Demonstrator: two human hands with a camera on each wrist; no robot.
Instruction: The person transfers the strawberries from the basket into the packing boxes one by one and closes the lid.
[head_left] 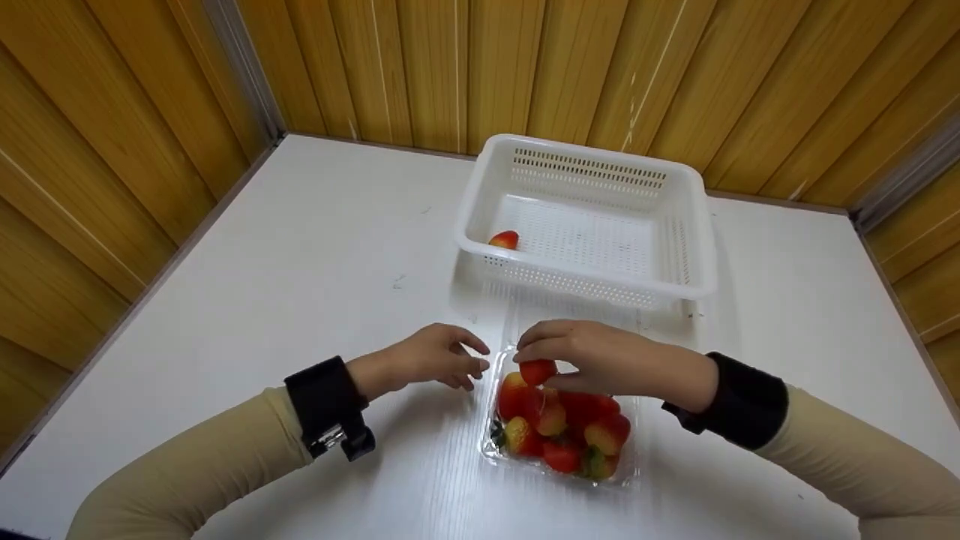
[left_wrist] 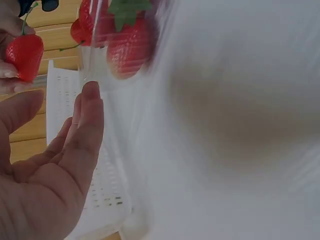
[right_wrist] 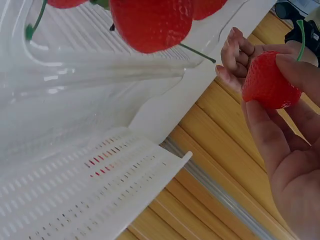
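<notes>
One strawberry (head_left: 538, 370) pinched in right hand (head_left: 600, 358), just above near clear punnet (head_left: 491, 442) of berries. Left hand (head_left: 427, 360) relaxed, holding nothing, fingertips touching punnet's left edge. Farther along counter (head_left: 300, 255), white basket (head_left: 697, 247) holding lone strawberry (head_left: 505, 239).

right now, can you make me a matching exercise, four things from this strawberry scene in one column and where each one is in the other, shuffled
Things:
1. white basket
2. clear punnet
3. right hand
4. left hand

Places or states:
A. pinches one strawberry above the heap
B. sits at the far side of the table, one lone berry inside
C. fingertip touches the clear container's left edge
D. nearest the person, full of strawberries

Pairs: 1-B, 2-D, 3-A, 4-C
</notes>
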